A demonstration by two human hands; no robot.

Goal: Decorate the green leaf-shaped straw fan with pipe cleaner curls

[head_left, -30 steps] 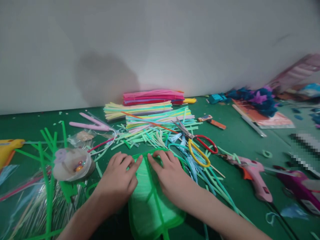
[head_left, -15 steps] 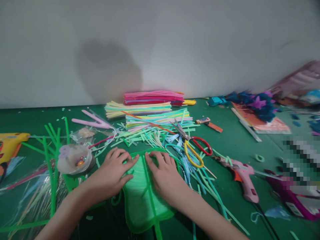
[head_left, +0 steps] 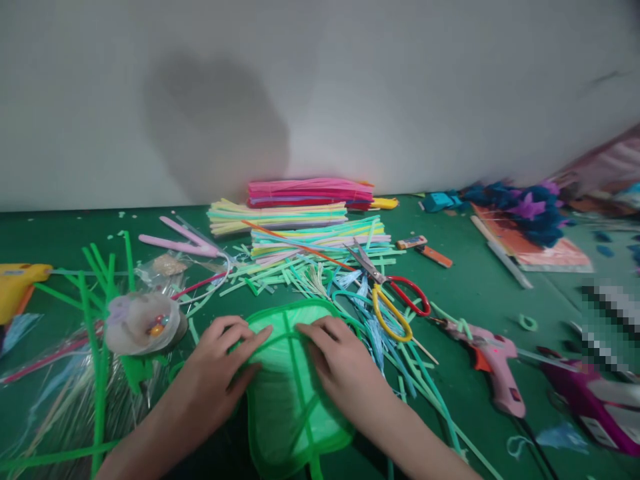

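Observation:
A flat green piece with a fuzzy green rim and a central green stem lies in front of me. Across its upper part runs a thin green strip. My left hand is at the piece's upper left, its index finger and thumb reaching over the edge, with the fingertips near the strip's left part. On the other side, my right hand has its fingers bent at the strip's right end. Both hands seem to pinch the strip, though the fingertips are partly hidden.
Red-and-yellow scissors lie open beyond my right hand. A pink glue gun is at the right, a yellow one at the far left. A cup of beads stands left, and pipe-cleaner bundles lie behind.
Both hands have moved slightly down from the top edge of the green piece, and their fingers have drawn in. A strip now shows across it between them. The view has shifted slightly.

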